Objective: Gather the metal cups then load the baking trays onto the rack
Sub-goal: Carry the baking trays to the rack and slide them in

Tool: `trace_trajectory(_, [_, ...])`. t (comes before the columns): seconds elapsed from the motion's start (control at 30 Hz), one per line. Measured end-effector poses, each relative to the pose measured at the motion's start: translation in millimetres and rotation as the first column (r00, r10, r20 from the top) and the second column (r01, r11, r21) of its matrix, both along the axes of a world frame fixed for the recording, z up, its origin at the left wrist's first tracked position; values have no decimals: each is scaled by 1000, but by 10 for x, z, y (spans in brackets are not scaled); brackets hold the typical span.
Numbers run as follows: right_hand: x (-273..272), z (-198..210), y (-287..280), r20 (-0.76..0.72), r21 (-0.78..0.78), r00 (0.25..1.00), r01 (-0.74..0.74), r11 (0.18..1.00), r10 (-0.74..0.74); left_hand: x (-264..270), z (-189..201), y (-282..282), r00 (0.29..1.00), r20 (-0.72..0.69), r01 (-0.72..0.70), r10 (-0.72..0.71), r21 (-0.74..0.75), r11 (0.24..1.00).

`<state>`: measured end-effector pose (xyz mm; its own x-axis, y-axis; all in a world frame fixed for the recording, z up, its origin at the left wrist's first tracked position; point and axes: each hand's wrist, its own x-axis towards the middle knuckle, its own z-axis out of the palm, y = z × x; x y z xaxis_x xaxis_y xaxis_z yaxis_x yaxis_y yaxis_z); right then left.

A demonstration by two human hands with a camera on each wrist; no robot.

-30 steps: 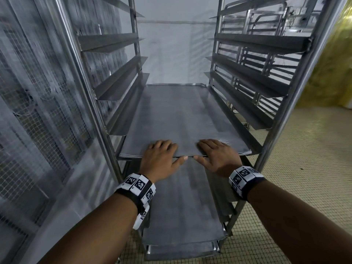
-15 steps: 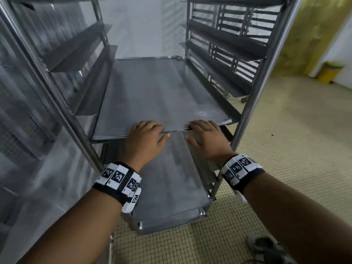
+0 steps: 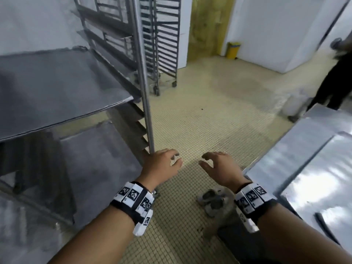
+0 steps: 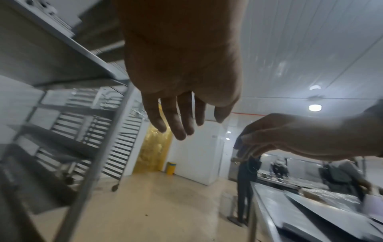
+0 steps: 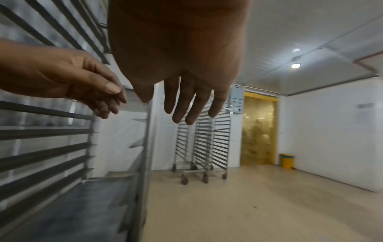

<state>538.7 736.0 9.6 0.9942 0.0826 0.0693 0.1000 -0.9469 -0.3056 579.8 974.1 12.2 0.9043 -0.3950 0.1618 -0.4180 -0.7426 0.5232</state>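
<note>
A grey baking tray (image 3: 57, 86) lies on the rails of the steel rack (image 3: 142, 73) at the left, with a second tray (image 3: 99, 159) on a lower level. Both hands hang in the air over the tiled floor, right of the rack's front post. My left hand (image 3: 165, 162) is empty with loosely curled fingers (image 4: 178, 121). My right hand (image 3: 215, 164) is empty too, its fingers (image 5: 186, 104) relaxed. A stack of shiny trays (image 3: 314, 178) lies on the steel table (image 3: 266, 164) at the right. No metal cups show.
More empty wheeled racks (image 3: 163, 44) stand behind against the wall. A yellow bin (image 3: 233, 50) sits by the yellow strip curtain (image 3: 207, 25). Another person (image 3: 335, 73) in dark clothes stands at the far right. My shoes (image 3: 211, 201) show below.
Both hands have let go of the tray's front edge and pulled back from the rack. The view has swung right toward the table with the trays.
</note>
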Motion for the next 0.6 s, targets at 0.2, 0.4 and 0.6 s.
trace_trajectory(0.2, [-1318, -160, -1614, -44, 30, 946, 322, 946, -320, -633, -162, -1678, 966, -139, 226, -220, 32, 974])
trace_trajectory(0.4, [-2474, -344, -2813, -79, 60, 830, 557, 828, -553, -1335, -347, -3160, 888, -270, 375, -371, -38, 926])
trace_trajectory(0.6, [-3445, -507, -3582, -154, 67, 687, 724, 687, -710, -1886, -480, -4184, 818, -281, 528, -502, 20, 849])
